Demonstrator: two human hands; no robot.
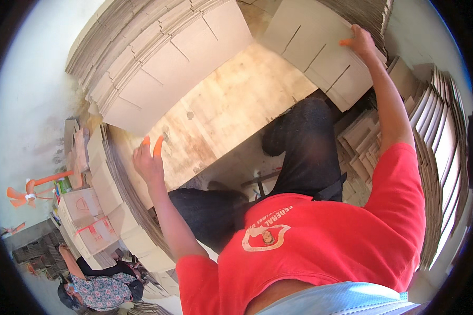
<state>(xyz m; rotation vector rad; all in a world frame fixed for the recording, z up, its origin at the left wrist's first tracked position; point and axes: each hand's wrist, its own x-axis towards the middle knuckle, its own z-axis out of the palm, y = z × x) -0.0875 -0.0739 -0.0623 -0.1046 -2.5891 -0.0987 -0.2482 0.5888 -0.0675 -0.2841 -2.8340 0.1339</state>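
My left hand (150, 161) is just off the near corner of a tall stack of slotted flat cardboard sheets (157, 89). Orange covers sit on its thumb and a finger, which are spread apart with nothing between them. At the upper right, my right hand (361, 43) is over the edge of a second stack of slotted cardboard (320, 47). Its thumb, also in an orange cover, stands apart from the fingers, and no sheet appears lifted in it. Between the two stacks lies a pale wooden board (236, 105).
More folded cardboard (436, 136) is piled along my right side. On the left stand taped cartons (92, 220) and an orange fan (29, 193). Another person (102, 289) in a patterned top is at the lower left. My knees are close to the board's near edge.
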